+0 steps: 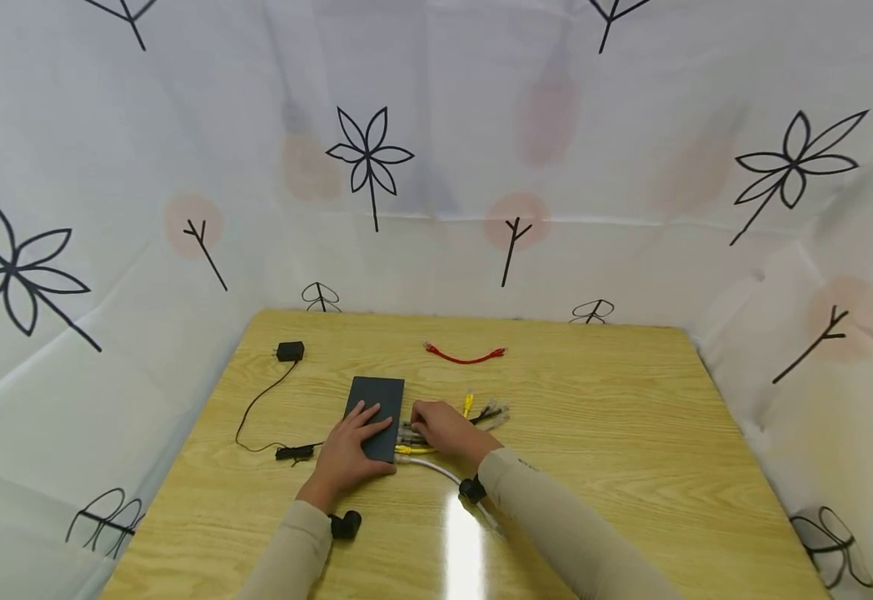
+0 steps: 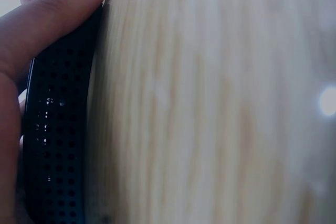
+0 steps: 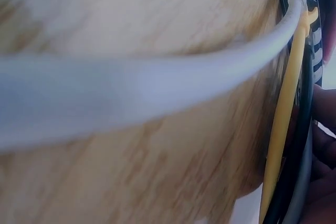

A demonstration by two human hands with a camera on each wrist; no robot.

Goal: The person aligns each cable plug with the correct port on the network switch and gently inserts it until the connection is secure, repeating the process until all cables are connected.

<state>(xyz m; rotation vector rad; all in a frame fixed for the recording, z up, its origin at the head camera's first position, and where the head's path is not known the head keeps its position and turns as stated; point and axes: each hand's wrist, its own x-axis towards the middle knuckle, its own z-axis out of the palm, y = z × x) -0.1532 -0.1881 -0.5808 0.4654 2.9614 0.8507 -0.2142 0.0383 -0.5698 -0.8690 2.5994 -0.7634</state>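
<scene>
A flat dark network switch (image 1: 380, 392) lies on the wooden table. My left hand (image 1: 354, 450) rests on its top with fingers spread, the thumb along its near side; the left wrist view shows that thumb against the perforated casing (image 2: 63, 119). Beside the port side, my right hand (image 1: 447, 429) has curled fingers and pinches a network cable whose colour I cannot tell. A white network cable (image 3: 157, 85) and a yellow one (image 3: 286, 103) are plugged into the switch. Black and grey cables run beside the right fingers, which partly hide their plugs.
A short red network cable (image 1: 466, 362) lies at the back. Left of the switch are a black power adapter (image 1: 290, 352) and its bundled cord (image 1: 294, 453). Loose clear plugs (image 1: 498, 410) and a yellow plug (image 1: 468, 404) show beyond the right hand. Patterned cloth (image 1: 436, 250) surrounds the table.
</scene>
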